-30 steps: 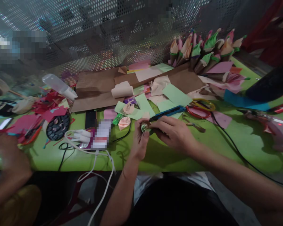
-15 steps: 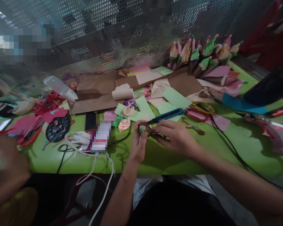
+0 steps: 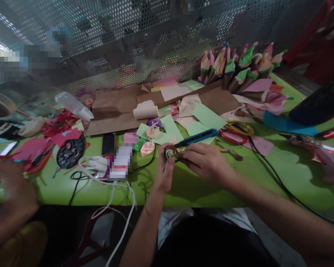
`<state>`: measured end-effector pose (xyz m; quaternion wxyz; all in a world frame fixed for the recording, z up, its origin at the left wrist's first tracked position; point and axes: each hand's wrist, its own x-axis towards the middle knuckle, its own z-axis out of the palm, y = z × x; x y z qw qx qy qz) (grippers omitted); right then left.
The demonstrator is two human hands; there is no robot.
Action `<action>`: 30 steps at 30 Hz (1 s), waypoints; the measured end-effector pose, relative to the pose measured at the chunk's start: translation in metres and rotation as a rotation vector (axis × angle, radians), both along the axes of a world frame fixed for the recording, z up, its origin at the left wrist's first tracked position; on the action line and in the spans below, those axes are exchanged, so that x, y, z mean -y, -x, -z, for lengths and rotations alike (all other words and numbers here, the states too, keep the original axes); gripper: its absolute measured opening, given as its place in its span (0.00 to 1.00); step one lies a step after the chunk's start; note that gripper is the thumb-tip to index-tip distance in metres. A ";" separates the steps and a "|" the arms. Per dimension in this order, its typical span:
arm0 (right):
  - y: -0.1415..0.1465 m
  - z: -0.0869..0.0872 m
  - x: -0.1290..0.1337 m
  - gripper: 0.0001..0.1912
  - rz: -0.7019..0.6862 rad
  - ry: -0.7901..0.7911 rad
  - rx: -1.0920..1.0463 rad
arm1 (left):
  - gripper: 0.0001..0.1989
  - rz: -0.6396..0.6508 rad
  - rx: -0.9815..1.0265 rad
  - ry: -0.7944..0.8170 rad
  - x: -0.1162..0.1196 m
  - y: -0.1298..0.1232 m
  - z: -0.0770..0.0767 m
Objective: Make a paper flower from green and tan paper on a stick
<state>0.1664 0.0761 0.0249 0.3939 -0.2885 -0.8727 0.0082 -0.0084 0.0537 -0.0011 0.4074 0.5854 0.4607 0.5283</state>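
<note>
I have the left hand (image 3: 164,171) curled round the small green-and-white swirl (image 3: 169,153), right hand (image 3: 207,163) pinching its brown edge, 2 hands over the green table (image 3: 55,193), near 1 blue cutter (image 3: 199,137).

A green table (image 3: 55,193) carries brown paper (image 3: 111,107) beyond the left hand (image 3: 164,170), a dark phone (image 3: 108,143) to that hand's left, and a pink glue gun (image 3: 327,159) well right of the right hand (image 3: 204,161).

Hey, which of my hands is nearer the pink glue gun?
Right. Your right hand is left of the pink glue gun; your left hand is farther left, holding a green-swirled piece.
</note>
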 end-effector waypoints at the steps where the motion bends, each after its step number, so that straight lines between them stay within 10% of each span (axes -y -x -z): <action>1: 0.000 0.001 0.000 0.10 0.004 -0.016 0.007 | 0.26 0.003 -0.002 -0.002 0.000 0.000 0.000; 13: 0.008 0.003 0.006 0.13 0.113 -0.013 -0.071 | 0.25 0.013 -0.134 -0.085 0.003 -0.002 -0.004; 30: 0.022 -0.004 0.019 0.03 0.109 0.465 -0.531 | 0.26 -0.088 -0.361 -0.322 0.004 0.000 0.006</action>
